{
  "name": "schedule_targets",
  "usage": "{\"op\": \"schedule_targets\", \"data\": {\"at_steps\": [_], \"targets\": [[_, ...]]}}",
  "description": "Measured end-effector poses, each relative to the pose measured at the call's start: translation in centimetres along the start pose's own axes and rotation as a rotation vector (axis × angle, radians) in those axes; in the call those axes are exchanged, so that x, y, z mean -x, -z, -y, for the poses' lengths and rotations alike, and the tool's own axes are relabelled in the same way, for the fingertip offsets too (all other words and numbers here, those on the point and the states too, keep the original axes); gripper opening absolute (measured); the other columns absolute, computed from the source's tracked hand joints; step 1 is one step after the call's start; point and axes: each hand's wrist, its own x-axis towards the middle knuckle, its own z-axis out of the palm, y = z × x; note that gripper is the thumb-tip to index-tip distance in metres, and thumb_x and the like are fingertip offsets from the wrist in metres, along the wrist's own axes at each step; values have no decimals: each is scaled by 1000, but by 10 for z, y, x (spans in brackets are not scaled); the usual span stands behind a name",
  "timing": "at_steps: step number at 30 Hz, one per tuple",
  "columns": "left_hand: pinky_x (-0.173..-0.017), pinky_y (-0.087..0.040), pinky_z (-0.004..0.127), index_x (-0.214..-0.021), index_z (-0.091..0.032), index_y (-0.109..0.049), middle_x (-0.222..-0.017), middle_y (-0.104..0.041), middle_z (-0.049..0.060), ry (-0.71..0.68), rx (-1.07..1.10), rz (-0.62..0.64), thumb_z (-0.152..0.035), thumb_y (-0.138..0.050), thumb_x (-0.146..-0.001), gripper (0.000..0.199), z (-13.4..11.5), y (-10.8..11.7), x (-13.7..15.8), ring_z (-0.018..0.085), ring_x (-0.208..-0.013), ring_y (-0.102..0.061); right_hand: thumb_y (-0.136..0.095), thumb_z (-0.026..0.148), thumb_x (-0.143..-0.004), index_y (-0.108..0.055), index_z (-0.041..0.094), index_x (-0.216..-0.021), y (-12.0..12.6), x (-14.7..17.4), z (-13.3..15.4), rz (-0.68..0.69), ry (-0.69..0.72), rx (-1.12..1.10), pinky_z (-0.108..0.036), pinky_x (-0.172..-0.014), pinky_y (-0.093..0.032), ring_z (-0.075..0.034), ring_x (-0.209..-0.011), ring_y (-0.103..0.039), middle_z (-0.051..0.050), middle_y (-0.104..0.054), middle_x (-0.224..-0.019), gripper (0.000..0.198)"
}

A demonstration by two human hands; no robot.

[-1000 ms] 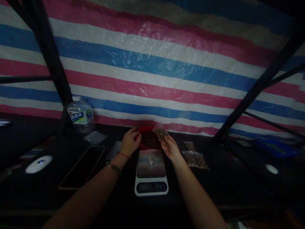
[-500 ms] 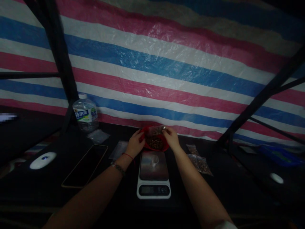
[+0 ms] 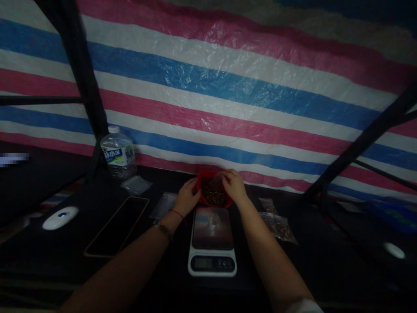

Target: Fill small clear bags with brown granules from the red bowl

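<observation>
Single head-worn view, forward and down.

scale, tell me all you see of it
The scale has a white body, a shiny, metal-looking plate with a pale patch, perhaps glare, and a dark panel at the near end, its reading illegible. It lies flat on the black table before the red container; the left hand and right hand are off it.

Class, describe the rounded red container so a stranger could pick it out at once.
Find the flat black table below the multicoloured striped plastic sheet. Beyond its white rectangular scale, between left hand and right hand, sits the rounded red container. Unlike its neighbours, it is red, with loose brown pieces inside.
</observation>
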Motion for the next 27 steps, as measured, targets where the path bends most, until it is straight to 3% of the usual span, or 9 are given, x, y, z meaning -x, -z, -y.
{"op": "schedule_targets", "data": {"at_steps": [7,14,20,23,27], "targets": [[-105,-41,38,-122,-13,-57,-124,-59,11,-3,-31,2,-19,-54,-78,44,0,-2,1,22,-117,-53,-49,14,-83,-71,19,-100,0,2,0,-37,40,28,-38,-93,-46,-21,-99,-58,-10,-65,-103,28],[-105,-41,39,-123,-14,-56,-123,-59,11,-20,-65,8,-19,-54,-78,45,-2,0,1,23,-116,-53,-56,20,-84,-74,21,-90,-2,5,-2,-56,-71,19,-36,-87,-48,-20,-90,-59,-8,-66,-95,19],[-105,-41,39,-124,-12,-55,-122,-60,12,-19,-73,4,-17,-54,-78,46,-4,1,0,24,-116,-54,-50,12,-84,-72,17,-98,-3,13,-6,-22,-86,70,-35,-86,-46,-21,-91,-59,-9,-67,-95,27],[-105,-41,40,-124,-13,-54,-123,-59,11,-26,-75,14,-17,-53,-77,47,-5,1,1,24,-116,-54,-56,21,-84,-73,18,-88,-2,15,-6,-30,-147,114,-36,-84,-46,-22,-86,-60,-8,-69,-89,18],[-104,-42,40,-123,-12,-55,-123,-59,13,-11,-104,11,-18,-54,-76,47,-3,-2,2,25,-116,-54,-53,22,-85,-73,20,-91,2,13,-6,43,-162,144,-35,-83,-45,-22,-87,-61,-8,-70,-90,21]]}}
